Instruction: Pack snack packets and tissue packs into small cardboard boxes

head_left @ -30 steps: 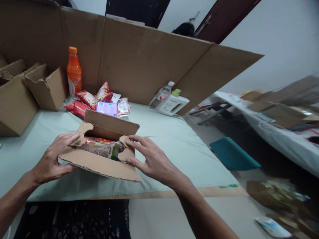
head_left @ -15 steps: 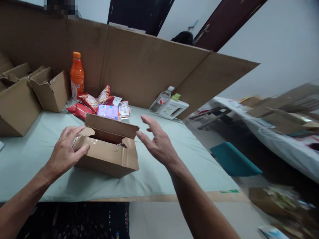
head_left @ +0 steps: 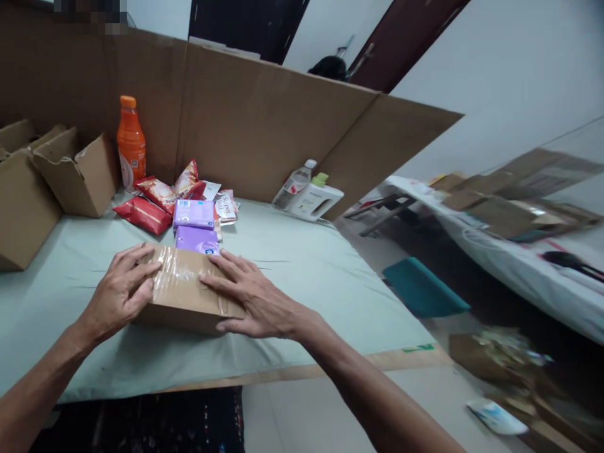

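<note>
A small cardboard box (head_left: 189,277) lies near the table's front edge, its top flap down and clear tape shining across it. Round its left end, my left hand (head_left: 128,286) holds the box with bent fingers on the top. My right hand (head_left: 250,296) grips the right end, fingers spread over the top and thumb against the front face. Just behind the box are two purple packs (head_left: 195,214), one partly hidden by it. Red snack bags (head_left: 144,214) and a white printed packet (head_left: 225,206) lie beside them. The box's contents are hidden.
An orange drink bottle (head_left: 131,145) stands at the back left, next to open cardboard boxes (head_left: 78,179). A clear bottle (head_left: 293,185) and a white jug (head_left: 315,201) lean against the cardboard wall (head_left: 274,119). A teal chair seat (head_left: 425,286) is beyond the right edge.
The box's raised flap has been folded down. My right hand has come in from the right onto the box. A second purple pack now shows behind it.
</note>
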`<state>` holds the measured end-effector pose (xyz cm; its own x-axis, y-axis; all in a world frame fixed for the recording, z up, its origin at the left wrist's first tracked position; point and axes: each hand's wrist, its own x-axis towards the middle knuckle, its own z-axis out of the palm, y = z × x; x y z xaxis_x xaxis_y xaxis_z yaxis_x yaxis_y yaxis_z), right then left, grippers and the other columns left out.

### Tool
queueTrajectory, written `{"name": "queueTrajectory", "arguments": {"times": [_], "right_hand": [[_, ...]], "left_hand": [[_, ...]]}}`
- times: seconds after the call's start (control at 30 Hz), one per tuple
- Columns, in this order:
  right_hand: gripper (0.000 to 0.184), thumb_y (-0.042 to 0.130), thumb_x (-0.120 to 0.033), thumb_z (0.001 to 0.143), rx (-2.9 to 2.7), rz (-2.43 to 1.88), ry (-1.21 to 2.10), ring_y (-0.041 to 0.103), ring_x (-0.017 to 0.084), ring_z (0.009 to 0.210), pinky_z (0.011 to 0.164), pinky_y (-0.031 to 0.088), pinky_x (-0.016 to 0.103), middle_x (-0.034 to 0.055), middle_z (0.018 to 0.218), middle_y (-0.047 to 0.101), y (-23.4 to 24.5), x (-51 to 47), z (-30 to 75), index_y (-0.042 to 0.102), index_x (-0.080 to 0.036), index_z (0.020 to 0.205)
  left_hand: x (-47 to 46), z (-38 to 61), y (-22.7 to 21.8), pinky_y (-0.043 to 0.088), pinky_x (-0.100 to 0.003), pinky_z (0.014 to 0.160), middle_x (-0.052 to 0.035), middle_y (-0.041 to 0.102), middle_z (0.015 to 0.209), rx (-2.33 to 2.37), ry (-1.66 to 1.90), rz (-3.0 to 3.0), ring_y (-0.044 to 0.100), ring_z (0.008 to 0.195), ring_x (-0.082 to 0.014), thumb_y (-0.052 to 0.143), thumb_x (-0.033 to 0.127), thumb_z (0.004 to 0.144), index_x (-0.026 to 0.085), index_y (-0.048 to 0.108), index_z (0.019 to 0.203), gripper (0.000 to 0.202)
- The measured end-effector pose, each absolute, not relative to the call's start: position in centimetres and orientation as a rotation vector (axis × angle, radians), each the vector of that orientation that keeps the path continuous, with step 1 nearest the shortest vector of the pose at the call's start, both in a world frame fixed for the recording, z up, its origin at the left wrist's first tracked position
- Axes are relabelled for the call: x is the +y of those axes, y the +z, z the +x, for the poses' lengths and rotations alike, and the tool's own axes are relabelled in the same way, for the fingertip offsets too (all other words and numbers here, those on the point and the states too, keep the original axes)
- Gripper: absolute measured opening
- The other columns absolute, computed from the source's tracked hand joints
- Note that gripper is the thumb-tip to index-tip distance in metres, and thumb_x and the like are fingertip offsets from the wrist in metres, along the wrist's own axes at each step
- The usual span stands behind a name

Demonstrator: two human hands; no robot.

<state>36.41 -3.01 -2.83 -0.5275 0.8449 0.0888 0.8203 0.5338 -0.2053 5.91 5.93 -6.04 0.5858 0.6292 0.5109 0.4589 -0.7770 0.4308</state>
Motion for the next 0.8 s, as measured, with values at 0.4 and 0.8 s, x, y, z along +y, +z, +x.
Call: {"name": "queueTrajectory", "arguments": {"times": [0.4,0.8], "right_hand": [[0.060,0.065,-0.050,0.094,-2.087,-1.838,0.146,0.047,0.036,0.147,0.116,0.043,0.059,0.0160,0.162,0.047,-5.7,-10.8,50.2,0.058,-0.030,0.151],[0.073,0.070,-0.063,0.080,-1.103,-2.491,-0.170,0.055,0.049,0.124,0.095,0.044,0.063,0.0291,0.135,0.063,-9.5,-0.3,73.5,0.067,-0.013,0.133]], "left_hand": [[5.2,6.9,-10.3,0.049,-0.054,0.116,-0.0092,0.036,0.169,0.908,0.758,2.505,0.044,0.150,-0.0374,0.049,0.049,0.105,0.036,0.042,0.159,0.056],[6.0,8.0,-17.7,0.044,-0.049,0.113,-0.0147,0.050,0.160,0.840,0.647,3.091,0.051,0.142,-0.0349,0.048,0.048,0.103,0.026,0.052,0.152,0.054]]}}
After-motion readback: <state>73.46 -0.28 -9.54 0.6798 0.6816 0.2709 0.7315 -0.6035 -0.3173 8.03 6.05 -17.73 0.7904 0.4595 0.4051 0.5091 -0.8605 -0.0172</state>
